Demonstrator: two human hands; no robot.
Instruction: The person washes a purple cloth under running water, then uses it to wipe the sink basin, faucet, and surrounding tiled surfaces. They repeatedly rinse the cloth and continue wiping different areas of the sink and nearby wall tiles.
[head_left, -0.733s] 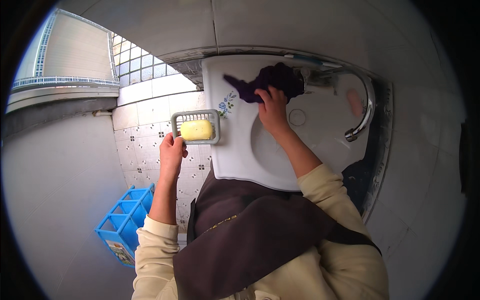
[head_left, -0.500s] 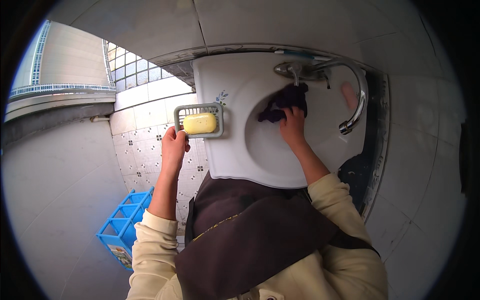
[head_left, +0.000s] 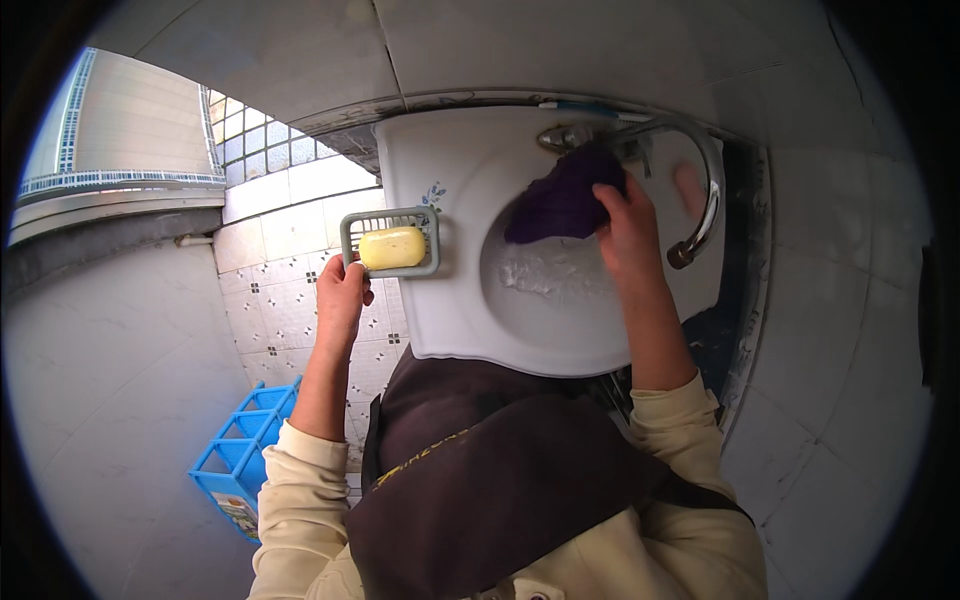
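A grey-green soap dish (head_left: 432, 258) with a slatted bottom is pinched at its near left corner by my left hand (head_left: 341, 296). On it lies a yellow bar of soap (head_left: 393, 248). Over the white sink (head_left: 440, 320), my right hand (head_left: 628, 225) grips a dark purple cloth (head_left: 562, 200) by its right edge, raised and partly spread below the tap. Water (head_left: 535, 272) splashes in the bowl under the cloth. The cloth hides the tap's short spout.
A curved chrome tap pipe (head_left: 714, 190) arches at the basin's right, beside a pink oblong thing (head_left: 688, 190). Tiled wall (head_left: 500, 50) rises behind the sink. A blue plastic rack (head_left: 250, 430) stands at the lower left, below a window (head_left: 140, 130).
My right hand has lifted the purple cloth from the bowl, moving it right and spreading it out. Splashing water now shows in the bowl. My left hand keeps its hold on the soap dish.
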